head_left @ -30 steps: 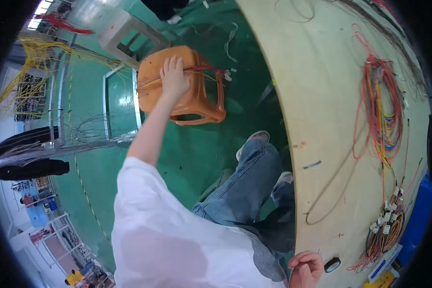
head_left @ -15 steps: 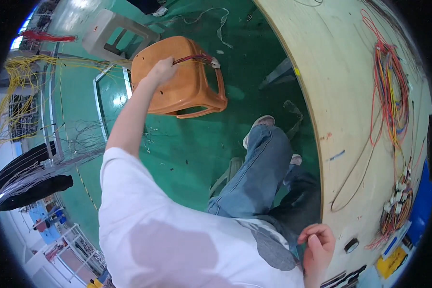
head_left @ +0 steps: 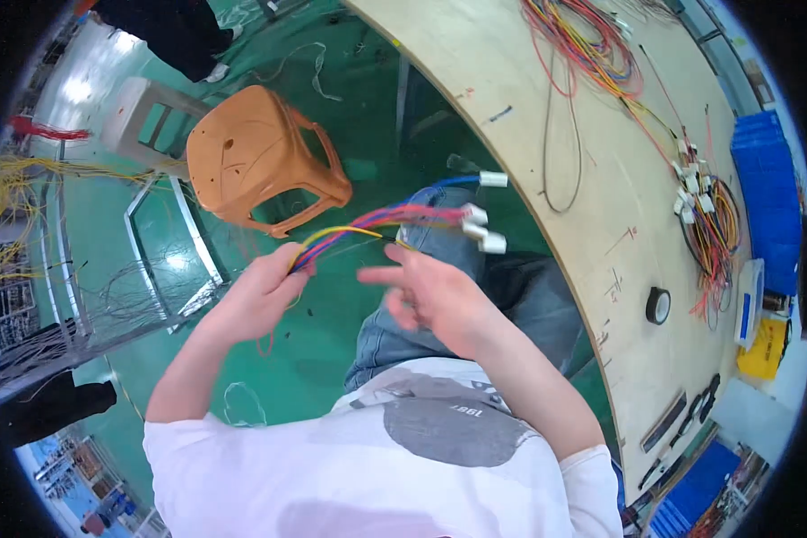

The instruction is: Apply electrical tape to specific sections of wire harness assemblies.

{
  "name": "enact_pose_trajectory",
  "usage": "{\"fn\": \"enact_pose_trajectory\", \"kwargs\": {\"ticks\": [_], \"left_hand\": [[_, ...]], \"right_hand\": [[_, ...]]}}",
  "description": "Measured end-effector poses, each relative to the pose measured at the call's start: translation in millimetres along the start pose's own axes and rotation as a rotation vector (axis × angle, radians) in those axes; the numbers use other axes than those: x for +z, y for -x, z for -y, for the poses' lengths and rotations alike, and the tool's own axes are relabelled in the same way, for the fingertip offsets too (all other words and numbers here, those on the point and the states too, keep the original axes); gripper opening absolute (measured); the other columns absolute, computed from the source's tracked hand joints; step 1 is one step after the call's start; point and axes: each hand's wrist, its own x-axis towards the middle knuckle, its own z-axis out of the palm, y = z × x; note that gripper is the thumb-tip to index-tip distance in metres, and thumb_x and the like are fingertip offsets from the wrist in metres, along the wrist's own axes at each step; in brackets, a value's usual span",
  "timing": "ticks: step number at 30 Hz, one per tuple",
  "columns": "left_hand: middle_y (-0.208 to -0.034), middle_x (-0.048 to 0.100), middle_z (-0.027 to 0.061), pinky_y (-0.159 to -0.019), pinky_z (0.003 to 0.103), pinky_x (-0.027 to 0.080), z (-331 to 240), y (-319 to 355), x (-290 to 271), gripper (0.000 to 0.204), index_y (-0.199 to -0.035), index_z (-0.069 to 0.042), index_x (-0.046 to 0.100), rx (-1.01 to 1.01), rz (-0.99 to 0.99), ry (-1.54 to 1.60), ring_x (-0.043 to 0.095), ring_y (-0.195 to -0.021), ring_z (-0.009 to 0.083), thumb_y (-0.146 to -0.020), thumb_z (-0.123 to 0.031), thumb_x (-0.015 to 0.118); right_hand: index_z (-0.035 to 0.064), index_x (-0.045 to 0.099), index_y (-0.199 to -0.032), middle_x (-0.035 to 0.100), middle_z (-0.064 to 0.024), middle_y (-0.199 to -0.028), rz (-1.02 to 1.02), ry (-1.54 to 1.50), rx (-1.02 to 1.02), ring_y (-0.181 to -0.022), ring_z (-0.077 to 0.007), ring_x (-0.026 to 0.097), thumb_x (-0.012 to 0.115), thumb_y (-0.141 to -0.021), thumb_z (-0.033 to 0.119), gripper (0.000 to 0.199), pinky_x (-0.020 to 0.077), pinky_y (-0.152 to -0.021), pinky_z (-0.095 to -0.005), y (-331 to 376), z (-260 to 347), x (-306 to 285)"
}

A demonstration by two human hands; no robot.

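Left hand (head_left: 267,294) closed around a wire bundle (head_left: 363,222), mixed red, blue, pink and yellow. Right hand (head_left: 435,298) just below the bundle, half open, fingers apart, index pointing left; blurred, can't tell if it touches any wires. Bundle is held up in front of the torso, arching rightward over the jeans (head_left: 381,336), white connectors (head_left: 491,243) at its right end near the table edge. Orange stool (head_left: 238,148) sits beyond the left hand, grey stool (head_left: 143,121) behind it. On the wooden table (head_left: 547,170) to the right: coiled harness (head_left: 592,45), second harness (head_left: 722,229) with white plugs, black tape roll (head_left: 658,306).
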Motion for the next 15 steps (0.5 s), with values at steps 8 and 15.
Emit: {"fn": "enact_pose_trajectory", "kwargs": {"ticks": [8, 15], "left_hand": [[-0.066, 0.054, 0.017, -0.057, 0.042, 0.041, 36, -6, 20, 0.013, -0.085, -0.003, 0.05, 0.057, 0.039, -0.459, 0.053, -0.067, 0.0351, -0.076, -0.013, 0.05], [-0.059, 0.05, 0.0151, -0.054, 0.039, 0.038, 180, 2, -39, 0.006, -0.069, -0.002, 0.054, 0.172, -0.494, -0.608, 0.048, -0.057, 0.0331, -0.071, -0.008, 0.055]], "right_hand": [[0.0021, 0.049, -0.09, 0.057, -0.0124, -0.086, -0.067, -0.434, 0.035, -0.059, -0.0103, 0.048, 0.044, -0.087, 0.028, 0.027, 0.0378, -0.048, -0.0227, -61, -41, -2], [0.005, 0.047, -0.079, 0.057, -0.0093, -0.083, 0.092, -0.08, -0.091, -0.062, -0.0094, 0.042, 0.037, -0.09, 0.028, 0.027, 0.0369, -0.058, -0.0217, -56, -49, 45]]}}
